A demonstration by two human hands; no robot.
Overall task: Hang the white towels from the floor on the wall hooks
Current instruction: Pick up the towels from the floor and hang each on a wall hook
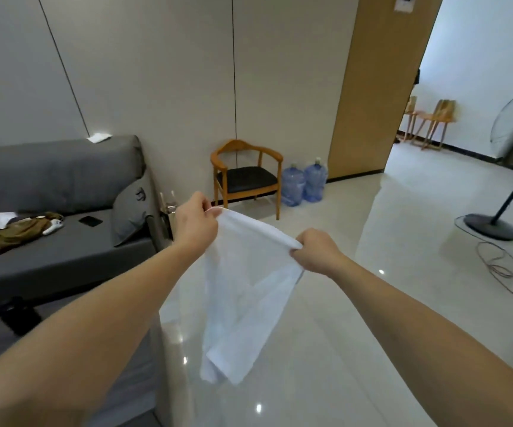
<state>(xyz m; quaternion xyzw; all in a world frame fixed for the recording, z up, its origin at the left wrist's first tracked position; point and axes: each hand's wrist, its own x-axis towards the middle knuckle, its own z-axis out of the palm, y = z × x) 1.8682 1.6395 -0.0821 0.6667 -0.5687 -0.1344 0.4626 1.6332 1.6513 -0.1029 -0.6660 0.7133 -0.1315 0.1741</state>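
A white towel [242, 291] hangs in the air in front of me, stretched along its top edge between both hands. My left hand [195, 223] pinches the upper left corner. My right hand [318, 252] grips the upper right corner in a fist. The cloth drapes down in folds to a point above the glossy tiled floor [326, 349]. No wall hooks show on the pale panelled wall [172, 72] ahead.
A grey sofa [57, 192] with clothes and a phone stands at left. A wooden chair [246, 177] and two blue water jugs [304, 184] sit against the wall. A standing fan [508, 186] with a loose cable is at right. An open doorway [452, 118] leads to another room.
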